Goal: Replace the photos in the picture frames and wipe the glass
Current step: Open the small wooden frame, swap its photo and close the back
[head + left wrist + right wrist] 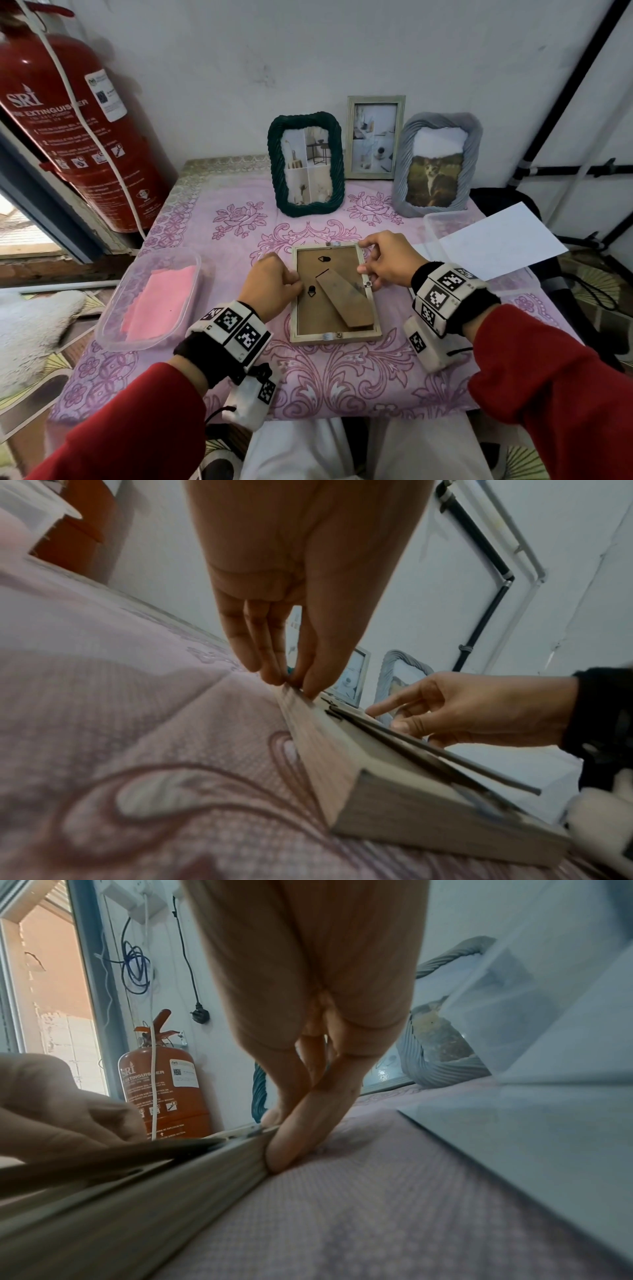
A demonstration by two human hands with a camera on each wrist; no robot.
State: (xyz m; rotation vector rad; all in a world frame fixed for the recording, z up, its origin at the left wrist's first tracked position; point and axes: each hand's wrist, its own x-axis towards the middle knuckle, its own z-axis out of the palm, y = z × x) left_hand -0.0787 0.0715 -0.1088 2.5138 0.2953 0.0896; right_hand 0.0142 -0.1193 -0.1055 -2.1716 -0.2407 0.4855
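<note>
While the pale frame (335, 337) lies face-down at centre, backing still in | left hand (272, 286) pinches its left rail | right hand (387, 263) grips right rail | photo swap, wiping pending; pink cloth (161, 301) unused lower left

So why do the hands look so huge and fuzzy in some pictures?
Left wrist view: the left hand sits right at the lens, so it looks big and blurred. Right wrist view: same for the right hand. Head view: sharper, though the fire extinguisher bends at the edge.

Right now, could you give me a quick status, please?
Left hand and right hand pinch frame edges. Frame face down, back still on. Nothing in the way.
</note>
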